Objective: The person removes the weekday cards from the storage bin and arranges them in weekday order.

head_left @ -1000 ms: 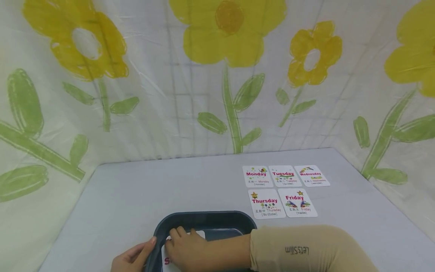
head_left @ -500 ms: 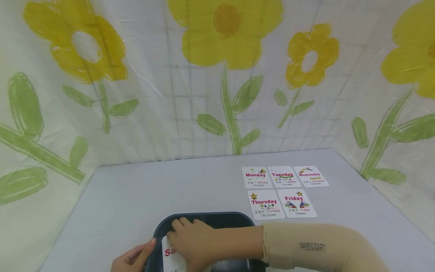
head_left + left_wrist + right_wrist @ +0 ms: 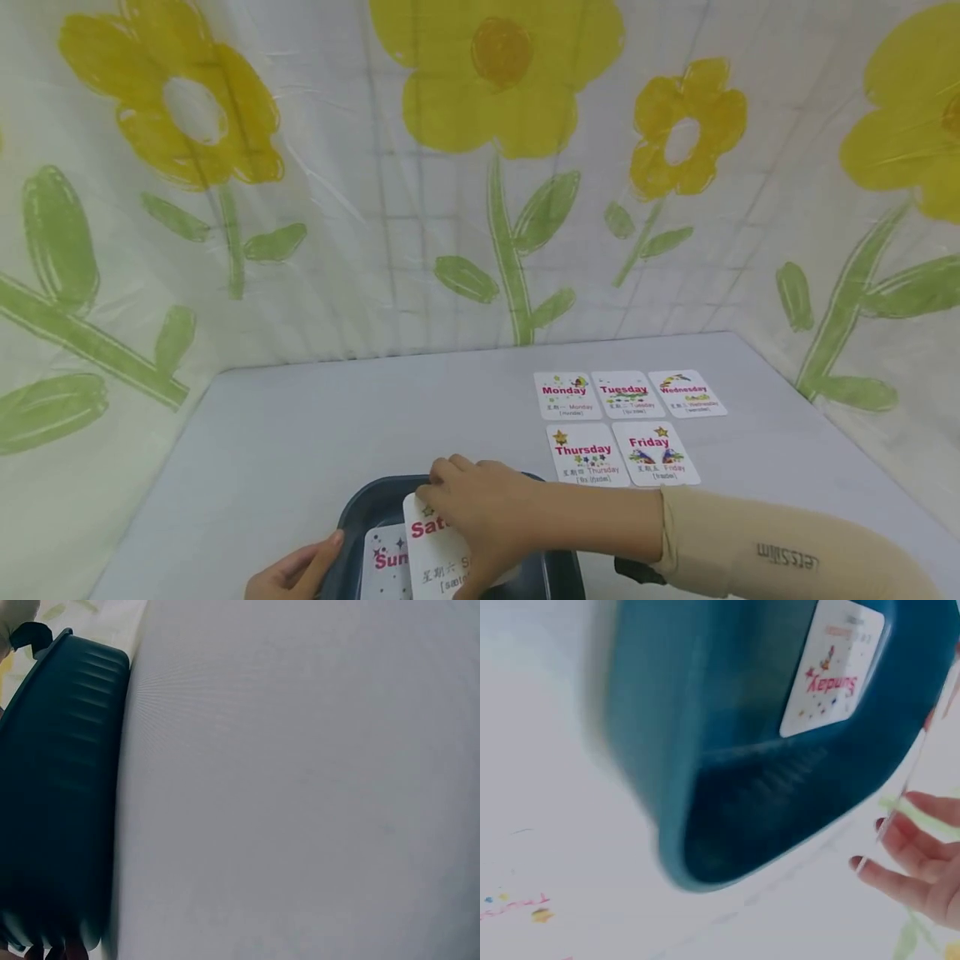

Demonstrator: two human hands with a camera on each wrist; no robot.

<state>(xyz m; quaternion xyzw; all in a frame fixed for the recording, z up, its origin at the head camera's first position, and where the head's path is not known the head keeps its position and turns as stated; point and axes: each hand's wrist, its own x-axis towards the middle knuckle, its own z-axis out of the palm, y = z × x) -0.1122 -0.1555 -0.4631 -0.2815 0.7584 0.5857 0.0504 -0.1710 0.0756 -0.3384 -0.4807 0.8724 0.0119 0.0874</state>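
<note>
A white Saturday card [image 3: 433, 558] is pinched in my right hand [image 3: 491, 512], raised above a dark blue-green plastic basin [image 3: 375, 493]. In the right wrist view, fingertips of the right hand [image 3: 919, 859] meet the card's thin edge outside the basin rim. Below the raised card, a Sunday card [image 3: 384, 562] lies on the basin floor, partly covered in the head view; the right wrist view shows this Sunday card [image 3: 831, 675] upside down. My left hand [image 3: 296, 571] grips the basin's left rim, thumb on top. The left wrist view shows the basin's ribbed outer wall [image 3: 60, 787] and fingertips against its end.
Beyond the basin to the right, a Monday card [image 3: 566, 406], Tuesday card [image 3: 628, 405] and Wednesday card [image 3: 688, 400] form a row. A Thursday card [image 3: 588, 462] and Friday card [image 3: 655, 458] lie in front of them. A flower-printed curtain [image 3: 337, 250] surrounds the pale table [image 3: 300, 450].
My right hand has lifted the Saturday card from the basin and carried it rightward, uncovering the Sunday card. The left hand stays at the rim.
</note>
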